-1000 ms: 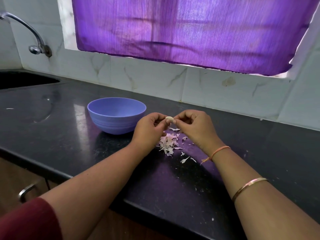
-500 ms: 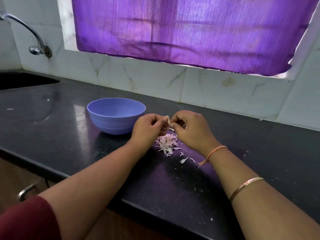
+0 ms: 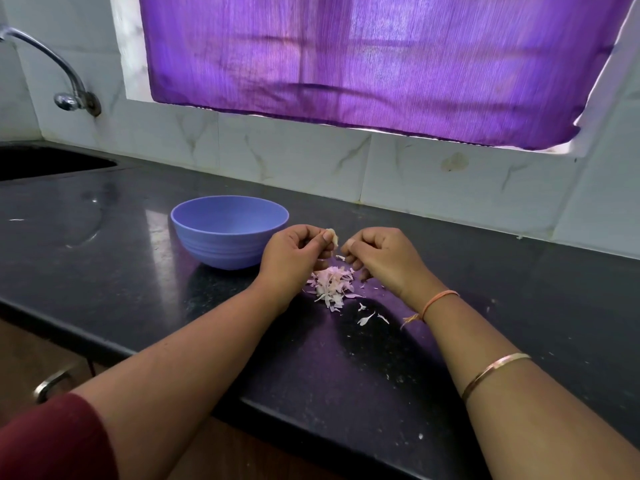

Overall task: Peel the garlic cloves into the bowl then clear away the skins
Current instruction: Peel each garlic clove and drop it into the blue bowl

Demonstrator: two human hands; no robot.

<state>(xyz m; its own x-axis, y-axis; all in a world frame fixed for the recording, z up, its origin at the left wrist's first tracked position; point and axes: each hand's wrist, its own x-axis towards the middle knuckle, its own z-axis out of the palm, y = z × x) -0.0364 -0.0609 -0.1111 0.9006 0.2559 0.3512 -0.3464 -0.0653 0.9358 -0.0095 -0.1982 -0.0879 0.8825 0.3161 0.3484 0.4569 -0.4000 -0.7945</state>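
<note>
Lavender bowl (image 3: 221,249), floor unseen, sits beside left hand (image 3: 294,254) pinching a garlic clove (image 3: 332,235); right hand (image 3: 381,258) curled, hold unclear.

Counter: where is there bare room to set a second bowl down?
Bare counter lies between the sink and the bowl, and right of the right hand out to the wall. It is crowded by the skins between both hands, with the left hand close beside the bowl.
</note>
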